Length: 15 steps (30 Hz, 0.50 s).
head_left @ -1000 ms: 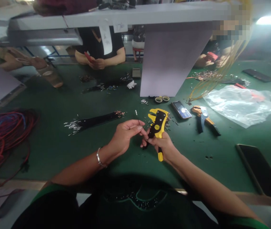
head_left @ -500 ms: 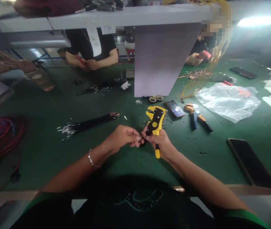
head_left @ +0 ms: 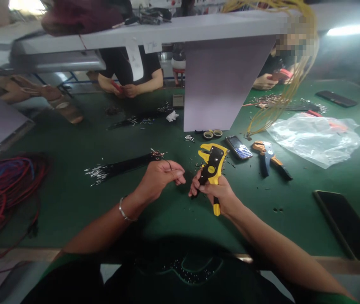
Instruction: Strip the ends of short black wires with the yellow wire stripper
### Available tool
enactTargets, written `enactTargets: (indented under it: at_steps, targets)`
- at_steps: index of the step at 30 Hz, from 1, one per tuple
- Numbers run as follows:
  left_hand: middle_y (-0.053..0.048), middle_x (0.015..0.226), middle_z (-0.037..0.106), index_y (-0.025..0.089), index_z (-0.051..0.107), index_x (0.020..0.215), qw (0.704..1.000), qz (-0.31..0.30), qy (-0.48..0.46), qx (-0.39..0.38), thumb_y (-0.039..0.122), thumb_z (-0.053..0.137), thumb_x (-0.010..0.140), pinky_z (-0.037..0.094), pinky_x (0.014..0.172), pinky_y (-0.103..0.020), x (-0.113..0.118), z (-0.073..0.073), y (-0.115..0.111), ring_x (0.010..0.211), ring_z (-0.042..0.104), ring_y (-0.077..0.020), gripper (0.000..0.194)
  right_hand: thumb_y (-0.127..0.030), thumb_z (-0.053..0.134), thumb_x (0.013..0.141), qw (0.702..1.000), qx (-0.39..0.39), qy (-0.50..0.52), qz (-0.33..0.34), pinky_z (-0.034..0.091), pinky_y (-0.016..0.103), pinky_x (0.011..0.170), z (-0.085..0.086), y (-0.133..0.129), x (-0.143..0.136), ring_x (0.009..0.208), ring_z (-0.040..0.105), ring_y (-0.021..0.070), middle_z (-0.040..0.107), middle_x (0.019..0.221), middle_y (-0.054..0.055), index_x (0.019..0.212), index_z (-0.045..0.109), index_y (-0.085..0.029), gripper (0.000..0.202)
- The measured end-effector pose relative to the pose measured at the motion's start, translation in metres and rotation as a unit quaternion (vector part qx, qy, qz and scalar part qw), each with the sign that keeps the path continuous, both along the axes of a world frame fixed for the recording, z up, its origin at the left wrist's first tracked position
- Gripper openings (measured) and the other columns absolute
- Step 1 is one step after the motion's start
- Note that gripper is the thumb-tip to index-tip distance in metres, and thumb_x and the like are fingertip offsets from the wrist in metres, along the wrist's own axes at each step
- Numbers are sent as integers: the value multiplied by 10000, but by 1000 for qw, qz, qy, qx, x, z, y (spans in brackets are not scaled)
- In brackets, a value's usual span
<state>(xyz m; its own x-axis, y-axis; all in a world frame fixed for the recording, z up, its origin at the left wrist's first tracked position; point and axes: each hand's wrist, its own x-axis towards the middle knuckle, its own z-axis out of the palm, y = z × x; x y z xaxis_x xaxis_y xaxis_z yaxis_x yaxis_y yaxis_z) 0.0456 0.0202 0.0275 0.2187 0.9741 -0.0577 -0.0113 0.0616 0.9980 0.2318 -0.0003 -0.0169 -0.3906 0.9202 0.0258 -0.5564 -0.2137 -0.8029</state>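
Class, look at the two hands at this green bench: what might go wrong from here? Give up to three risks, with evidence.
1. The left hand pinches a thin dark wire with its fingertips, so the wire might slip.
2. The right hand grips the yellow tool, whose jaws stand apart; a careless squeeze could nip a finger brought between them.
3. Small scraps lie loose near the keypad phone; a brush of the tool might scatter them.

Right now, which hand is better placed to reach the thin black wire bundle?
Left hand, likely: it is nearer the bundle, though apparently pinching a dark wire. Right hand, farther off, holds a yellow-and-black plier-like tool.
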Motion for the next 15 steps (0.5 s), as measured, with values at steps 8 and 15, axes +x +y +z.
enactTargets:
  at_steps: [8,15]
  targets:
    - [-29,639,703,148,707,744,992,80,6,102,182,708,734,505,621,-285,-19,19,5,568,609,-119,35,-150,740,652,991,55,38,119,512,415,714,-4,-1,-2,687,609,184,603,753,13,899,608,-153,280]
    - [-30,661,713,158,709,788,992,74,-20,104,189,707,754,505,653,-304,-21,19,7,600,623,-129,46,-158,759,662,978,48,49,197,514,439,748,-9,-2,-2,715,640,202,642,774,34,959,609,-139,334]
